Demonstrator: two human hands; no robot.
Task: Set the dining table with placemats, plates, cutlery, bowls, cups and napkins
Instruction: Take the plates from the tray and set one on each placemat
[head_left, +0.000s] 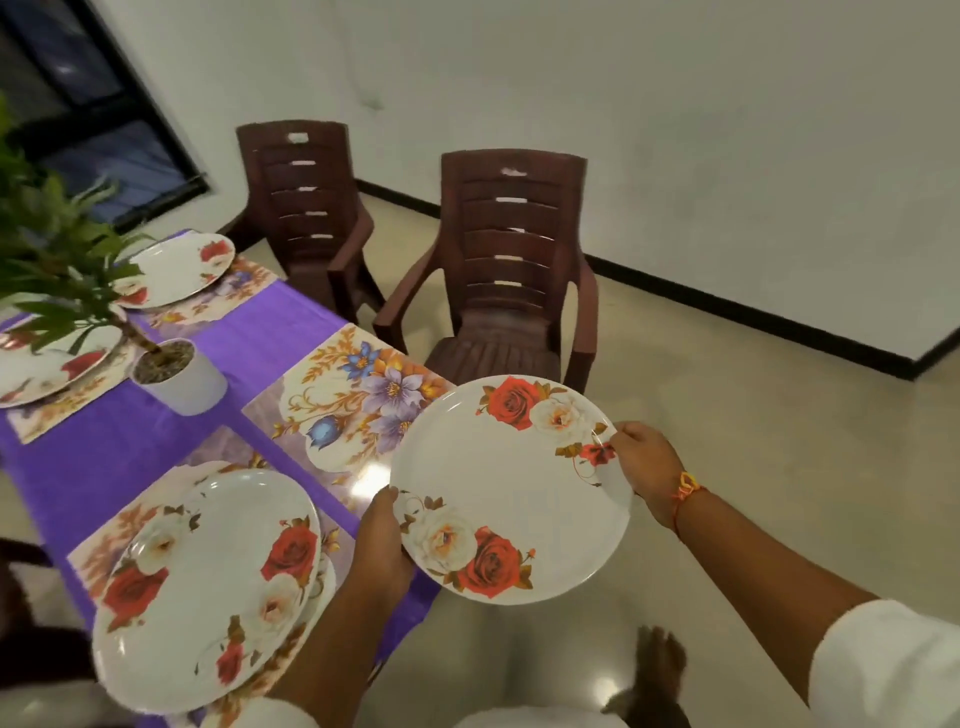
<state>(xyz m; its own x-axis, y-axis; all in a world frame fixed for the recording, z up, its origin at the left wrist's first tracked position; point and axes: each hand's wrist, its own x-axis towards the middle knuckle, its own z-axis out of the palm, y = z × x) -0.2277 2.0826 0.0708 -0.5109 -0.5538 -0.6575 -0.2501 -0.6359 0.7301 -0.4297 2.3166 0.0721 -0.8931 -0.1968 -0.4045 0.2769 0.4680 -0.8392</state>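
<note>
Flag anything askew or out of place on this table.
The near placemat bears two stacked plates, the top one sitting off-centre and overhanging the mat; the next placemat beside it has none.

You have five floral plates here: one held plate (511, 488), a stack of two (208, 587), one left plate (36, 369), one far plate (174, 270). There are four placemats: one bare placemat (337, 410), one near placemat (98, 545) under the stack, one left placemat (57, 410), one far placemat (244, 280). Count one purple tablecloth (104, 457), one potted plant (182, 376), two brown chairs, the near chair (511, 270) and the far chair (306, 208), and two hands, your left hand (382, 545) and right hand (647, 467).
</note>
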